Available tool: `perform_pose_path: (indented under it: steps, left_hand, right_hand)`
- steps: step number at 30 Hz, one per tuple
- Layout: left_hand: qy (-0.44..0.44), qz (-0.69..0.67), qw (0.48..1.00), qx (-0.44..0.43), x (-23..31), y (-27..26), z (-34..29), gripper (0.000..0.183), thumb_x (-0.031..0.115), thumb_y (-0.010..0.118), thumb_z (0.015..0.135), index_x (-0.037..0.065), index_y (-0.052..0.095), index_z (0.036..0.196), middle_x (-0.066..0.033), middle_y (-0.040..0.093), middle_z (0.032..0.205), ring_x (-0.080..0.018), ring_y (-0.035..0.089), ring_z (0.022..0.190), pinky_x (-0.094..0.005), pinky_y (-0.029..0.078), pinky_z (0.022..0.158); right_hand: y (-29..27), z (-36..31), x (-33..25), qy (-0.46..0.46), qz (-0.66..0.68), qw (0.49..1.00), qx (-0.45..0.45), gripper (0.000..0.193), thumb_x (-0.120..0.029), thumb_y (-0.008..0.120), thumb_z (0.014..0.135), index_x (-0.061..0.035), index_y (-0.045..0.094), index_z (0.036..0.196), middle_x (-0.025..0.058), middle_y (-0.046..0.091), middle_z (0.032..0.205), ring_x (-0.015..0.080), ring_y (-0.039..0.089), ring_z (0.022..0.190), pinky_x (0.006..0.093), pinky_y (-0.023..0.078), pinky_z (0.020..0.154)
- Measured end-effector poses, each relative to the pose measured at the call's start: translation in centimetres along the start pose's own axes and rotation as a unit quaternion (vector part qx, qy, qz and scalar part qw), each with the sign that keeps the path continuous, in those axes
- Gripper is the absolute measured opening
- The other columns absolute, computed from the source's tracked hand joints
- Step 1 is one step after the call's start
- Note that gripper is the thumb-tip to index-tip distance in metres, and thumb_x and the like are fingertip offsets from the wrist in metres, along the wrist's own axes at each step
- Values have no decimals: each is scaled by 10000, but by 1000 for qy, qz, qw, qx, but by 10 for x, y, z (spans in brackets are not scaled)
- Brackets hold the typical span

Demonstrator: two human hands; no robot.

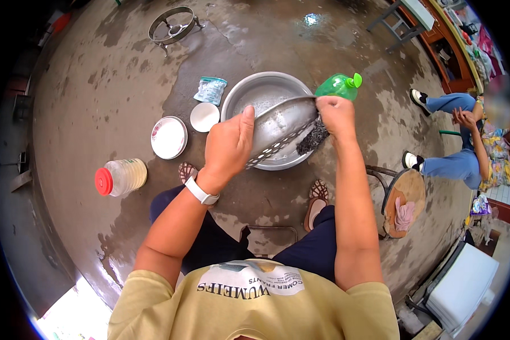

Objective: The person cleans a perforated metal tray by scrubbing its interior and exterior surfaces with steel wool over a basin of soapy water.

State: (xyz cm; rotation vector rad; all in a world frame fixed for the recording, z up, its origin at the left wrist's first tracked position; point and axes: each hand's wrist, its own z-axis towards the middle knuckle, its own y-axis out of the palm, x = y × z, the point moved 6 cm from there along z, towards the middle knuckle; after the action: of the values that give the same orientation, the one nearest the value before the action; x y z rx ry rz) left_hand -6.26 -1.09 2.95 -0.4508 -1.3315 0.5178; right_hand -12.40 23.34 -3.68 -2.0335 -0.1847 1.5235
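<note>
A metal colander (284, 122) with rows of holes is tilted on edge over a wide metal basin (245, 92) on the floor. My left hand (230, 144) is closed on its near left side, thumb up along the wall. At the far right end, my right hand (338, 117) is closed round the rim. A dark scouring pad (313, 137) is against the colander just below my right fingers; whether they also hold it, I cannot tell. Just beyond my right hand lies a green plastic bottle (338, 86) with a bright green cap.
Left of the basin are a blue-white packet (211, 90), a white bowl (204, 117), stacked plates (169, 137) and a red-lidded jar (127, 177). A metal ring stand (174, 28) is farther off. Rightward, a round stool (407, 198) holds a pink cloth, near a seated person (462, 139).
</note>
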Motion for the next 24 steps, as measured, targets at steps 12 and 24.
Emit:
perform_pose_path:
  steps: [12,24]
  left_hand:
    - [-23,33,999,9,-7,11,-4,498,312,351,988,-15,558,674,-249,538,618,-442,516,580,-461,395,521]
    - [-54,-49,997,-1,-9,16,0,530,329,367,996,-52,501,654,-157,403,514,-215,355,473,-385,336,480]
  right_hand:
    - [35,-73,-81,-214,-51,975,35,97,-114,618,747,-17,620,738,184,596,800,355,583,783,422,465,742]
    - [6,-59,-82,-300,-43,947,104,38,-73,656,693,-65,626,713,131,614,728,316,602,699,405,480,658]
